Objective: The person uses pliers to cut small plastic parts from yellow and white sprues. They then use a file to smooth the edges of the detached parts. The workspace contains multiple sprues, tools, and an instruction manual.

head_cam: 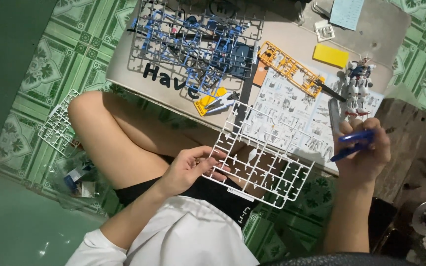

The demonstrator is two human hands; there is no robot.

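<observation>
Fingers, left: the left hand [189,169] pinches the near-left edge of a white parts frame [260,158], thumb on top, fingers curled under.
Fingers, right: the right hand [366,153] is closed round blue-handled nippers [353,143]; their jaws point to about 10 o'clock, and whether they are parted cannot be told.
Head view, centre: the white parts frame tilts above the person's lap, its far corner overlapping the printed instruction sheet [297,111] on the low table [124,64].
Head view, 12 o'clock: a heap of blue and grey parts frames [193,39] covers the table's far left.
Head view, 1 o'clock: an orange parts frame [289,66] lies slantwise; beyond it, a yellow card [330,55].
Head view, 2 o'clock: a partly built white-and-blue model figure [358,83] lies on the sheet, just above the right hand.
Head view, 9 o'clock: another white frame [57,123] rests on the green tiled floor [35,74].
Step in hand: judged as picking out a piece on the white frame for cutting.
Next move calls for: bringing the cutter's tip to a gate beside the piece, the left hand steadying the frame.
</observation>
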